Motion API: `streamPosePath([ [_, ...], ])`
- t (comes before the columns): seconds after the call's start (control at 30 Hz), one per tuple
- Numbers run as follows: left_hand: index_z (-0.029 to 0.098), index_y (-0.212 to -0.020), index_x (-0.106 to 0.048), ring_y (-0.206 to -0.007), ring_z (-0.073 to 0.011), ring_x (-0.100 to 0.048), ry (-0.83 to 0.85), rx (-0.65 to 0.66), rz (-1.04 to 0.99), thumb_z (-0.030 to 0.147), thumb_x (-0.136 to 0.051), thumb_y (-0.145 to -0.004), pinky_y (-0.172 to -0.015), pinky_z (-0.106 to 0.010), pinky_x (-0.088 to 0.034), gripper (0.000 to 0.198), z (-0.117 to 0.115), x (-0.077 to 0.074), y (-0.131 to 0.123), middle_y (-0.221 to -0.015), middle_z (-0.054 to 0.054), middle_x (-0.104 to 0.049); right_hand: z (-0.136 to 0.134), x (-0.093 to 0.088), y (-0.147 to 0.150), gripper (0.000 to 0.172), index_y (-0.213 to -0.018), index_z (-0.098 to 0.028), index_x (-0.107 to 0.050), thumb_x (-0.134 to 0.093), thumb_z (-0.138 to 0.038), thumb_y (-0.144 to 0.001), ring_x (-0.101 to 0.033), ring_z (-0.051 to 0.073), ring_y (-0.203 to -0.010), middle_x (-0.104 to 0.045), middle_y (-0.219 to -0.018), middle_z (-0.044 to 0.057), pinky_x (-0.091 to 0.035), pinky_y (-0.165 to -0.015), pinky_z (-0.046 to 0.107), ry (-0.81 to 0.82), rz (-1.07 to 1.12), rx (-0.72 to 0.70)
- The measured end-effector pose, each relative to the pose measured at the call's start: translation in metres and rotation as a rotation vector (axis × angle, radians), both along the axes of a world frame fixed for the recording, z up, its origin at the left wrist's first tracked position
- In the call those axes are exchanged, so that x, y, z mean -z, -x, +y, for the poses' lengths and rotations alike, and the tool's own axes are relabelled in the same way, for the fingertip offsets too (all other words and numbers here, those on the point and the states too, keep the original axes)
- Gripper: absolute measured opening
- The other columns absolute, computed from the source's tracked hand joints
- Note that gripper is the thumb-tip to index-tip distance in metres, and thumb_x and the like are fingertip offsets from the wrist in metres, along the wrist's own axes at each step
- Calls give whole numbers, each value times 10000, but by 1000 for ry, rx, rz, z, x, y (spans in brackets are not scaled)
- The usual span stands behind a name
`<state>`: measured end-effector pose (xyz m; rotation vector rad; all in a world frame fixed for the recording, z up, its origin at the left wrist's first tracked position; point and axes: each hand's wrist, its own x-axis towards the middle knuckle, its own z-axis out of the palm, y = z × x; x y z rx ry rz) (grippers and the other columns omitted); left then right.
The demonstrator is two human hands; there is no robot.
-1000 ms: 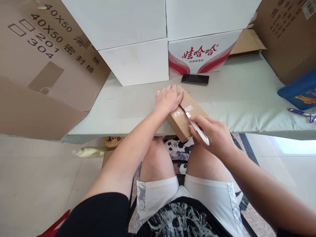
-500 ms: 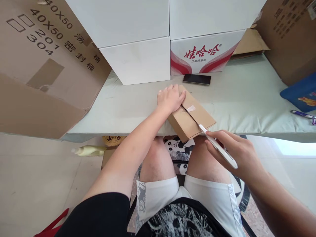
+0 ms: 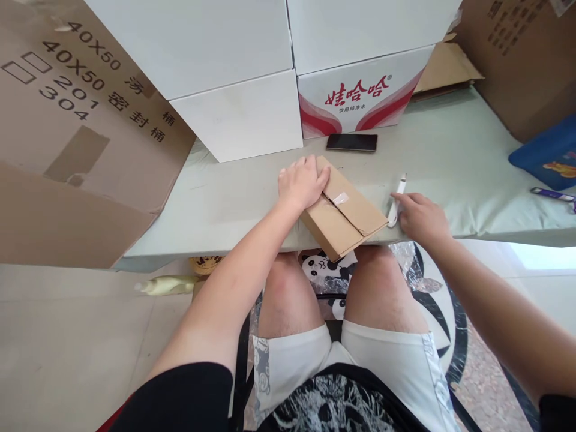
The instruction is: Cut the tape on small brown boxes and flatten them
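Note:
A small brown cardboard box (image 3: 344, 225) lies at the table's front edge, its near corner overhanging. A strip of clear tape (image 3: 341, 198) crosses the seam between its top flaps. My left hand (image 3: 302, 183) grips the box's far left end, thumb on top and fingers over the side. To the right of the box, my right hand (image 3: 420, 219) has its fingers on a white utility knife (image 3: 394, 210) down at the tabletop. The knife's narrow tip points away from me; part of its handle is hidden by the fingers.
Behind the box, a black phone (image 3: 351, 142) lies before stacked white cartons (image 3: 256, 120). Large brown cartons (image 3: 81, 198) stand at left and right. A blue bag-like item (image 3: 546, 159) and a purple pen-like stick (image 3: 552, 194) lie at the right.
My right hand has moved the utility knife from the box's seam to the tabletop on the right, its tip now facing away. My left hand stays on the box.

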<state>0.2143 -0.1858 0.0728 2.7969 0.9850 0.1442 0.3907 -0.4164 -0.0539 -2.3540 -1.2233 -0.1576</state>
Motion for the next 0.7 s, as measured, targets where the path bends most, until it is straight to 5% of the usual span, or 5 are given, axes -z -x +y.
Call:
streamPosePath([
  [0.07, 197, -1258, -645, -1223, -361, -633, 5, -5, 6, 484, -327, -1046, -1037, -513, -470, 478, 0, 0, 0, -1318, -159, -688, 7, -11, 8, 431, -1210, -221, -743, -496, -192, -858, -691, 320, -958, -722, -1115, 169, -518, -763, 455, -63, 4, -13],
  [0.2, 199, -1263, -643, -1220, -367, -634, 6, -11, 7, 490, -324, -1041, -1030, -519, -473, 485, 1, 0, -1, -1319, -162, -687, 22, -63, 65, 352, -1254, -247, -714, -525, -282, -959, -669, 311, -1140, -688, -1251, 133, -546, -955, 487, -263, 117, -171],
  [0.33, 204, -1274, -638, -1218, -368, -637, -3, -16, 1, 487, -316, -1037, -1035, -521, -470, 489, 1, 1, -1, -1313, -162, -690, 42, -96, 116, 330, -1214, -244, -743, -541, -354, -978, -628, 348, -1227, -647, -1372, 142, -523, -990, 526, -168, 44, -388],
  [0.47, 220, -1367, -593, -1281, -355, -614, 42, -24, -52, 473, -329, -1039, -1083, -515, -449, 492, 1, 2, 1, -1395, -145, -663, 46, -90, 125, 300, -1179, -253, -756, -568, -363, -974, -593, 383, -1291, -653, -1384, 138, -525, -982, 560, -142, -31, -379],
  [0.7, 227, -1408, -505, -1316, -241, -603, 234, -65, -501, 344, -422, -1036, -1120, -377, -448, 399, 12, 16, 16, -1470, -123, -598, 3, -55, 115, 456, -1339, -249, -572, -649, -338, -898, -631, 340, -1247, -626, -1330, 162, -579, -974, 533, -480, 225, -174],
])
